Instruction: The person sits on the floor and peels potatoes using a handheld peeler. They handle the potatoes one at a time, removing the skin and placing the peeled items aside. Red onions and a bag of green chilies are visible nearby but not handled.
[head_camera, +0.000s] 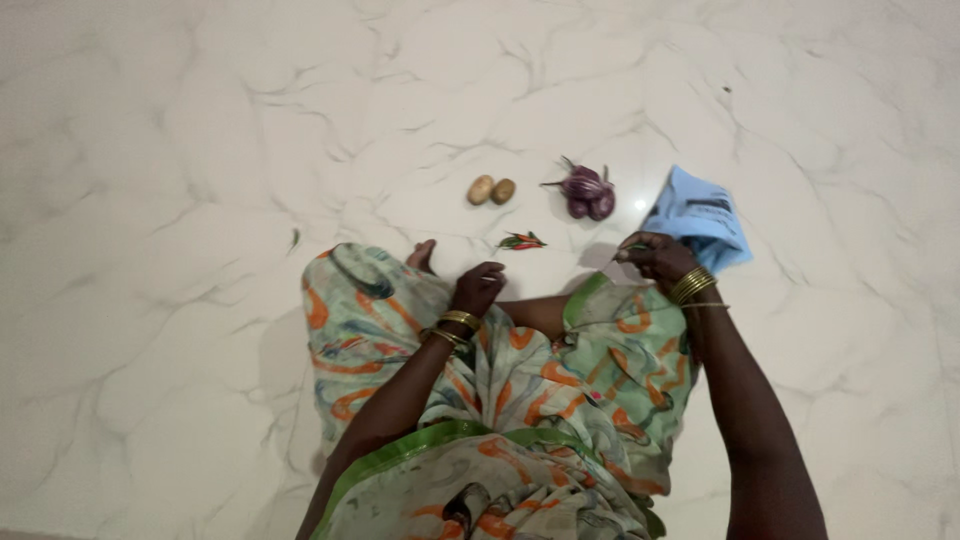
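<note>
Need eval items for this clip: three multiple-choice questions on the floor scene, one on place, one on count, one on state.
1. Where do the chillies lie?
A. on the blue bag
B. on the floor, just beyond the left hand
C. in the person's lap

2. How many potatoes are on the floor?
A. two
B. four
C. none

3. What is the right hand doing?
A. lying flat and empty on the floor
B. pinching a small green thing in its fingers
C. gripping a potato

Answers:
1 B: they lie on the marble floor, just past the left hand.
2 A: two brown ones sit side by side, left of the purple onions.
3 B: fingers closed on a thin green piece, beside the blue bag.
</note>
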